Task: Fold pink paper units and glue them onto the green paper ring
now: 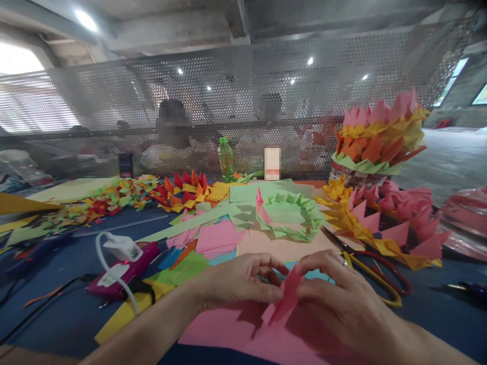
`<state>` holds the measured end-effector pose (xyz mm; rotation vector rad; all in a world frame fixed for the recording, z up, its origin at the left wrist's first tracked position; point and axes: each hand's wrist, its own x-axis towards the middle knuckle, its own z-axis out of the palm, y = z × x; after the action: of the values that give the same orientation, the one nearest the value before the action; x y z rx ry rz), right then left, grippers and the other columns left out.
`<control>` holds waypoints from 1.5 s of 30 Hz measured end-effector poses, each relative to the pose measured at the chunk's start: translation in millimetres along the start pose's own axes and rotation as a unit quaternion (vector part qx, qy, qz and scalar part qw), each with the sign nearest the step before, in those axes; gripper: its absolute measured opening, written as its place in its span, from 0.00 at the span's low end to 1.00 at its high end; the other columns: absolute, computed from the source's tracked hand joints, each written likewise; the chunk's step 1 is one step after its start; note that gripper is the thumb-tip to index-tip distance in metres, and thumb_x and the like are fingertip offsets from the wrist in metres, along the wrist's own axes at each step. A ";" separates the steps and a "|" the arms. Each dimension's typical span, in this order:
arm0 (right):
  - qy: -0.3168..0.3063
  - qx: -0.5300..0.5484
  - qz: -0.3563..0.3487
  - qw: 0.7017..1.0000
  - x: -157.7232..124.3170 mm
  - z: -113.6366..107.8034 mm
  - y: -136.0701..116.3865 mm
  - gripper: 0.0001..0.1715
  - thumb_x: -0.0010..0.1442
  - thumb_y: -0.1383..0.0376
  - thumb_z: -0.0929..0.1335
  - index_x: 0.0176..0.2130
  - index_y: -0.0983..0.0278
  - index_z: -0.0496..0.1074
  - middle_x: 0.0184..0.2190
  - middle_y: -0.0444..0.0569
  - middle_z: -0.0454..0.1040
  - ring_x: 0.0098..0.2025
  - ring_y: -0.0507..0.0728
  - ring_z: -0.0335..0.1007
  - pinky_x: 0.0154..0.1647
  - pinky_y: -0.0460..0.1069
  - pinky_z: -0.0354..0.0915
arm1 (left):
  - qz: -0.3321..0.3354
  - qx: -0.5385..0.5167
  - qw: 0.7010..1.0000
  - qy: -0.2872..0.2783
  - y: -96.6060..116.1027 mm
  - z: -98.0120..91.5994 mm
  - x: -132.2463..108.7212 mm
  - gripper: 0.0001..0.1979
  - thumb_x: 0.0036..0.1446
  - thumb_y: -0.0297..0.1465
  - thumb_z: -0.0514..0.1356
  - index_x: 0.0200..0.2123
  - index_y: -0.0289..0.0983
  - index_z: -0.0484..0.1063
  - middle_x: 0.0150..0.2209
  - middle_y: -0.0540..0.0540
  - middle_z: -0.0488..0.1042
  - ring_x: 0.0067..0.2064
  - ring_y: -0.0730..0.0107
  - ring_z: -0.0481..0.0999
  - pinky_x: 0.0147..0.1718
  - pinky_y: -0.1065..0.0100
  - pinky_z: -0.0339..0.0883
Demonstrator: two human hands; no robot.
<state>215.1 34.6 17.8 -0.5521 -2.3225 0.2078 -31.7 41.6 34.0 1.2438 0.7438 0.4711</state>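
Both hands are at the front centre, above a large pink sheet (224,329). Between them is a small folded piece of pink paper (285,299), tilted. My left hand (243,279) grips its left side between thumb and fingers. On its right side, the thumb and forefinger of my right hand (338,289) pinch the same piece. Just beyond the hands lies a ring of folded light green pieces (300,230), with one pink folded piece (260,205) standing at its left side. A stack of pink paper (216,236) lies to the left of the ring.
A magenta power strip (124,271) with a white charger sits at the left. Scissors (373,279) lie beside my right hand. Folded paper rings (384,218) and a tall layered paper piece (380,137) stand at the right. Behind are paper scraps (114,197) and a green bottle (226,161).
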 end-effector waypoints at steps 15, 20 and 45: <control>-0.019 -0.052 -0.014 0.998 1.7 6.9 0.7 0.10 0.53 0.72 0.73 0.32 0.57 0.73 0.36 0.37 0.77 0.37 0.53 0.65 0.42 0.52 0.54 | -0.009 0.026 0.997 0.065 0.1 3.4 4.2 0.21 0.51 0.25 0.64 0.50 0.35 0.68 0.38 0.47 0.75 0.33 0.73 0.72 0.34 0.71 0.65; -0.046 -0.040 0.003 0.998 -0.3 9.2 4.0 0.11 0.49 0.74 0.74 0.30 0.60 0.72 0.34 0.38 0.77 0.36 0.53 0.65 0.41 0.51 0.54 | 0.107 0.196 0.958 0.180 -2.9 15.5 3.8 0.17 0.56 0.26 0.61 0.50 0.36 0.69 0.45 0.43 0.75 0.40 0.67 0.75 0.39 0.66 0.70; -0.100 -0.058 0.004 0.993 0.2 8.1 4.6 0.18 0.57 0.80 0.62 0.35 0.62 0.75 0.33 0.49 0.76 0.38 0.58 0.69 0.41 0.53 0.62 | 0.214 0.424 0.857 0.198 -11.3 23.6 0.4 0.16 0.60 0.16 0.54 0.44 0.41 0.70 0.44 0.48 0.68 0.45 0.69 0.71 0.46 0.69 0.65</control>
<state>210.8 38.9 10.7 -0.6226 -2.5402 0.1371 -15.0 22.9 26.3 2.2104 1.0842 0.8266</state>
